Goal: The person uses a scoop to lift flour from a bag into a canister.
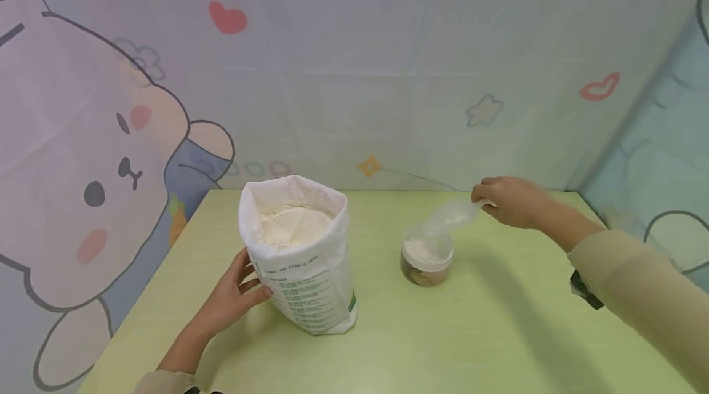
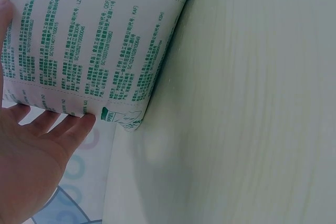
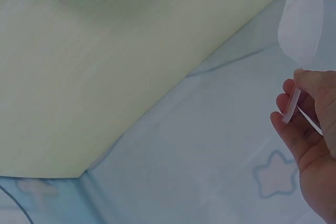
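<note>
A white bag of flour [image 1: 310, 289] stands upright with its top edge rolled wide, and pale powder shows inside. At its left side, my left hand [image 1: 235, 295] holds it, thumb on the printed front and fingers around the side; the left wrist view shows the fingers [image 2: 79, 127] against the bag. My right hand [image 1: 506, 200] pinches the handle of a translucent plastic scoop [image 1: 454, 215], which also appears in the right wrist view. The scoop's bowl tilts down over the mouth of a round jar [image 1: 426, 274] that has white powder in it.
The bag and jar stand on a pale yellow-green table [image 1: 399, 345], with a gap between them. A printed cloth [image 1: 354, 74] hangs behind the table and along both sides. The dark wrist device [image 1: 584, 289] sits on the right sleeve.
</note>
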`<state>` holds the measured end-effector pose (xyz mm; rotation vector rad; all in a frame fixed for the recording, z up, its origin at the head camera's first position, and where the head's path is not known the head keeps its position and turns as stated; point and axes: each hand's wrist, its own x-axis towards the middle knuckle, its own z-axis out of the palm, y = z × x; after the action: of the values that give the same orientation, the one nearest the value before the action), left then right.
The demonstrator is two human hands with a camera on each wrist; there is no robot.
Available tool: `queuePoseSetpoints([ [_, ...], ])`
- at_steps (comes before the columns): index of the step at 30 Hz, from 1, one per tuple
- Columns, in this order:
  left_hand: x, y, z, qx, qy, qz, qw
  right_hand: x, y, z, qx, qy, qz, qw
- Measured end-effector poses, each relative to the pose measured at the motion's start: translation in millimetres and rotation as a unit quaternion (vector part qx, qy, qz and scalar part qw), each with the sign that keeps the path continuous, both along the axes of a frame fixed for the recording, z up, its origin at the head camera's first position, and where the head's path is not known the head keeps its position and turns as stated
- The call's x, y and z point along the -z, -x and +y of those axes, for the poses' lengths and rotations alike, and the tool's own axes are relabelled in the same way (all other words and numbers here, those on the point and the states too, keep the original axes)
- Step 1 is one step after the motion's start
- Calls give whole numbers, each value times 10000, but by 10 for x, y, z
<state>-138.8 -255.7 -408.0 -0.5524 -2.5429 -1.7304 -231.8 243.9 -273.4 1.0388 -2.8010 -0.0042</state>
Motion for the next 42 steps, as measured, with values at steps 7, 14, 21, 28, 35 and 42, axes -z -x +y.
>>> queuePoseSetpoints([
  [7, -3, -4, -2, 15, -3, 15, 10000, 166, 0, 57, -155, 409, -93, 9990],
  [14, -7, -10, -4, 32, -1, 3, 10000, 287, 30, 57, -284, 699, -100, 9971],
  [21, -15, -10, 5, 32, -4, 19, 10000, 315, 83, 0, -355, 905, -66, 9952],
  [28, -16, -10, 5, 20, -8, 12, 10000, 127, 133, -112, -409, 1000, -39, 9941],
  [35, 2, -5, -6, 29, -4, 0, 10000, -147, 175, -252, -498, 978, 94, 9939],
  [42, -5, -6, -3, 12, 17, 3, 10000, -454, 187, -407, -719, 916, 239, 9929],
])
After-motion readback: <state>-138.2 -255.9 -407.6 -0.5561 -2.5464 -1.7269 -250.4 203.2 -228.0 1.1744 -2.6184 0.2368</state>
